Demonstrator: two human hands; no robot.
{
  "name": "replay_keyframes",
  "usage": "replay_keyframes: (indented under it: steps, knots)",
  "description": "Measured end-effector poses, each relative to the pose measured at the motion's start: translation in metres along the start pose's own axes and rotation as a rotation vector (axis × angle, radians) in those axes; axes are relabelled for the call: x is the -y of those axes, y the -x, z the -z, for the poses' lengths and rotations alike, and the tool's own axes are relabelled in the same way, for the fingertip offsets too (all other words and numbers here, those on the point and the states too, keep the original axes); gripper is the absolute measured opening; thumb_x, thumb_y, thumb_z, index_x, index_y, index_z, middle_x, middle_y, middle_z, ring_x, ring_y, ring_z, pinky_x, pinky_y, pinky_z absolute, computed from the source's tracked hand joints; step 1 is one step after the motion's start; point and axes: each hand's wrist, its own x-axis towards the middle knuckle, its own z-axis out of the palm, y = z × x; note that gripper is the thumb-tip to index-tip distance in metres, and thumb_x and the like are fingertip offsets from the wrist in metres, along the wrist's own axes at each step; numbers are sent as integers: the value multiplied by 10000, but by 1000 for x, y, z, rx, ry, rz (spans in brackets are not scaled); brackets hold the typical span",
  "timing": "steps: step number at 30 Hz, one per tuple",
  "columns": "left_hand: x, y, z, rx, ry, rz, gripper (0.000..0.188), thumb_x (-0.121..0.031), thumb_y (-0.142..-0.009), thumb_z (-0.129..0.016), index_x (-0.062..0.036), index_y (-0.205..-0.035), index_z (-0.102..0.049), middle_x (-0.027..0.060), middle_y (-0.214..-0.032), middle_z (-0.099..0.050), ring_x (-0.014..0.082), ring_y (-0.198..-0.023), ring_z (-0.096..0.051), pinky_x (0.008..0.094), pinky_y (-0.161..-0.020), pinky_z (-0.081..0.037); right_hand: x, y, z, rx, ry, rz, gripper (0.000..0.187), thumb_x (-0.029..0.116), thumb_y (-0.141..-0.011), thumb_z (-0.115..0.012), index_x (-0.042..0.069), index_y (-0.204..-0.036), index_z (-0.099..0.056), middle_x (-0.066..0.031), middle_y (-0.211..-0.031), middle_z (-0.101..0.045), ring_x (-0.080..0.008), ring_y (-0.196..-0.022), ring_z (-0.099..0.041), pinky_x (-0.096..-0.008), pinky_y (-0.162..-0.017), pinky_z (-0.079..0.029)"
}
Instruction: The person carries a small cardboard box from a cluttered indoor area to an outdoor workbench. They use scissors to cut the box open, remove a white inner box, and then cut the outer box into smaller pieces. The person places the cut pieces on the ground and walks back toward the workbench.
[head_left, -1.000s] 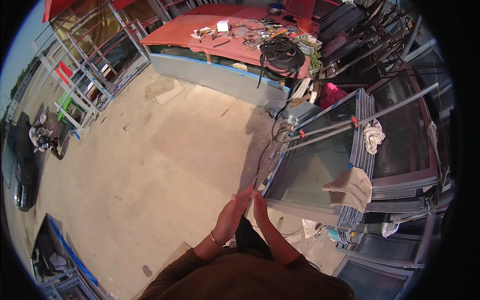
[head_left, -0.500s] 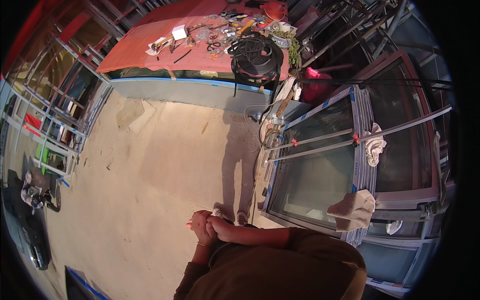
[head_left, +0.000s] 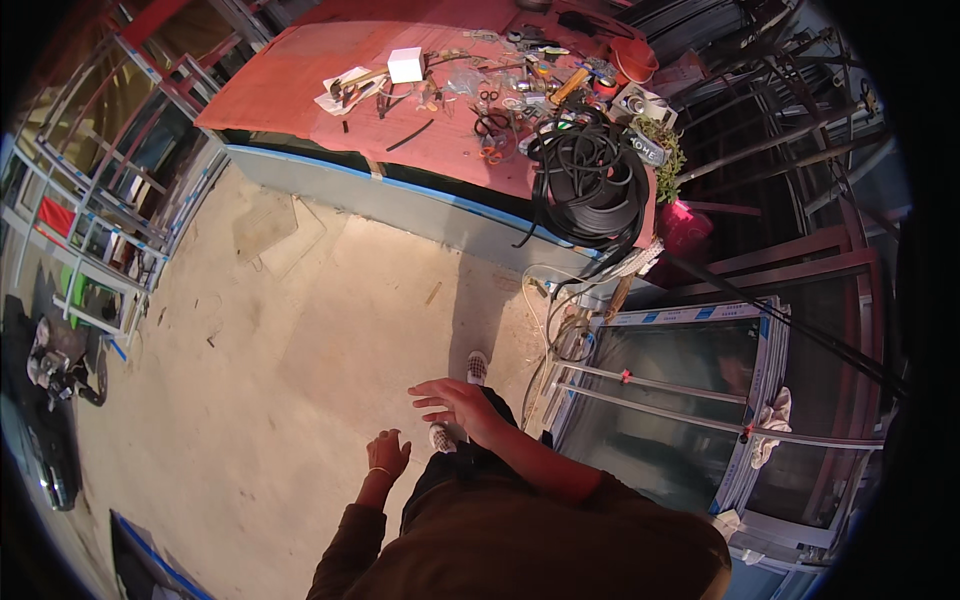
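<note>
Head cam was looking straight down on us standing on the sandy concrete floor (head_left: 250, 400). Our left hand (head_left: 388, 452) hung low by our side, fingers loosely open, nothing in it, a thin bangle on the wrist. Our right hand (head_left: 455, 402) was stretched out in front at waist height, palm down and fingers spread wide, also holding nothing. Just below it we could see our two checkered shoes (head_left: 477, 366) on the floor.

Right beside us on our right lay a big glazed window frame (head_left: 680, 400), flat-ish on a stack of other frames, with a white rag (head_left: 770, 440) draped over its far edge. A tangle of pale hose (head_left: 560, 320) sat on the ground at the frame's near corner.

Further ahead was the long red workbench (head_left: 330, 90), pretty cluttered: a fat coil of black cable (head_left: 588, 185) hanging over its right end, scissors, small tools, a little white box (head_left: 405, 64), and an orange bucket (head_left: 634, 58) at the back. Neither hand was anywhere near the bench. Off to our left stood racks of metal frames (head_left: 110, 200).
</note>
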Motion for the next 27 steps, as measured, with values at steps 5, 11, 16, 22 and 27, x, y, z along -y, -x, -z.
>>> replay_keyframes:
  steps: [5, 11, 16, 22, 27]
  knots:
    - [6, -109, -1, -52, 187, 177, 384, -268, -890, -739, -49, -1197, -663, 220, -1233, -645, 399, -1096, -661, 524, -941, -520, -21, -172, 140, -206, 316, -223, 429, 408, -1047, -542, 26, -1189, -676, -113, -1168, -697, -210, -1065, -689, -392, -887, -568]
    - [-6, -214, -31, 88, 190, 327, 338, -304, -903, -713, -52, -1126, -674, 183, -1141, -661, 384, -1065, -660, 500, -906, -537, -63, -375, 295, -188, 1207, -325, 403, 408, -928, -620, 20, -860, -705, -178, -778, -708, -360, -840, -715, -452, -785, -546]
    - [-18, -317, -69, 39, 321, 383, 308, -291, -900, -718, -66, -1105, -672, 161, -1120, -662, 370, -1063, -644, 487, -890, -537, -79, -506, 358, -63, 1542, -373, 411, 352, -908, -658, 6, -1119, -723, -234, -1142, -711, -393, -1101, -676, -472, -968, -536]
    - [-25, -423, -120, -29, 432, 283, 360, -273, -882, -724, -60, -1164, -656, 125, -1150, -656, 343, -1100, -603, 475, -952, -477, -146, -634, 452, 58, 1679, -184, 228, 206, -920, -659, 16, -1045, -681, -212, -1184, -660, -418, -1075, -654, -509, -917, -544]
    - [7, -465, -128, 9, 501, 240, 403, -236, -867, -751, -62, -1217, -654, 97, -1204, -649, 298, -1166, -585, 471, -1079, -391, -244, -734, 547, 237, 1963, -43, 182, 148, -958, -591, 35, -1066, -685, -163, -1280, -630, -369, -1158, -619, -521, -875, -547]
